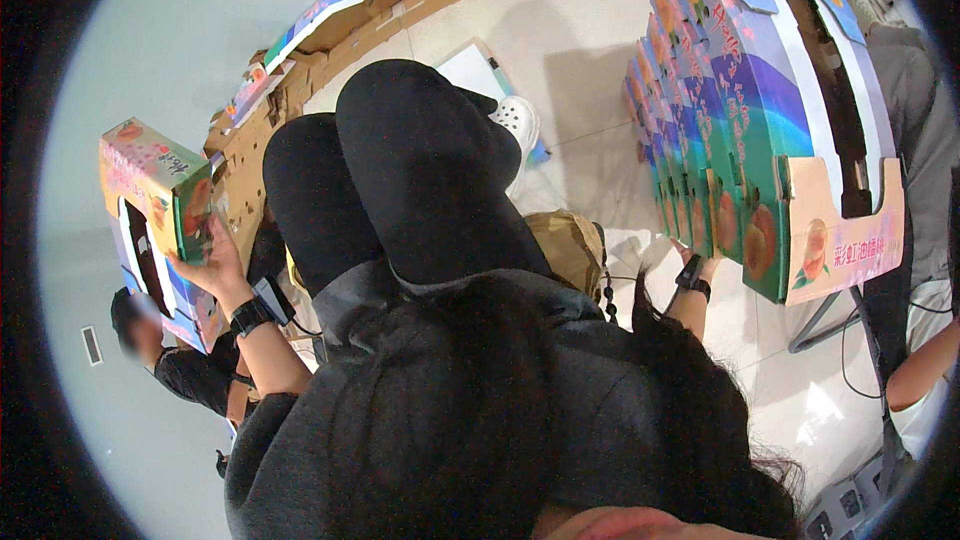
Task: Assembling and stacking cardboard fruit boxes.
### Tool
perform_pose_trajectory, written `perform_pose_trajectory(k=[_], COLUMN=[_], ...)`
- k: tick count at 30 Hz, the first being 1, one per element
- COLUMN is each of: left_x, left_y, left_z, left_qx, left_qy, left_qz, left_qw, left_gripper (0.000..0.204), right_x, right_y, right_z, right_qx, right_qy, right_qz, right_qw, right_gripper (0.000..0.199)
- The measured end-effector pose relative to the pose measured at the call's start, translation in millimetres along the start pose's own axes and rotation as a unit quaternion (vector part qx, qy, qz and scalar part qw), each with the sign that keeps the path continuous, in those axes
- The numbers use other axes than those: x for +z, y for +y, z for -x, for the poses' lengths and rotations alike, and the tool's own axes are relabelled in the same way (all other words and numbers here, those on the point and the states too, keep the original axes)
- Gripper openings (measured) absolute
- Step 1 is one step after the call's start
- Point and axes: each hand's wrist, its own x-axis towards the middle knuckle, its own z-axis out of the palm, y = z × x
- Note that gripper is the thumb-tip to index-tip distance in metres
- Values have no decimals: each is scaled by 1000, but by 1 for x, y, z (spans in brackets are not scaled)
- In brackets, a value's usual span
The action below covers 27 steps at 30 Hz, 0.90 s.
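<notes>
At the left, my left hand (217, 265) grips a printed cardboard fruit box (155, 155), coloured pink, green and purple with peach pictures and a long opening in its side. Its thumb and fingers lie against the box's near side and corner. To the right is a row of matching fruit boxes (745, 120), packed closely together, the nearest showing a long cut-out and a peach-coloured flap. My right hand (694, 262) is at the lower edge of this row; its fingers are mostly hidden, so its grip is unclear.
Cardboard pieces (240, 170) and more printed cartons (310, 25) line the far left and back. A white-and-blue panel (475, 70) lies on the floor by my white shoe (515, 120). Another person (195, 375) is at the left; a bare forearm (925, 365) shows at the right edge.
</notes>
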Motion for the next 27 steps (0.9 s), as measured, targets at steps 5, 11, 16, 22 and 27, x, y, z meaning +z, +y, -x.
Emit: perform_pose_trajectory(k=[5, 11, 16, 22, 27], left_x=[-28, -60, -65, -46, -41], left_y=[12, 15, 18, 23, 34], left_z=[-1, -9, -1, 5, 15], left_qx=[-22, -16, -11, 1, -67], left_qy=[68, 30, -13, -84, -113], left_qz=[42, -27, -41, 41, 158], left_qw=[997, 999, 999, 996, 979], left_gripper=[81, 79, 75, 80, 76], right_x=[51, 89, 63, -18, 51], right_y=[-9, -9, 3, 45, 10], right_z=[14, 31, 35, 70, 100], right_qx=[-29, -54, -38, 193, 353], right_qy=[-79, -139, -126, 168, -263], right_qz=[-64, -110, -70, 338, 716], right_qw=[994, 983, 989, 906, 543], right_gripper=[50, 44, 40, 25, 43])
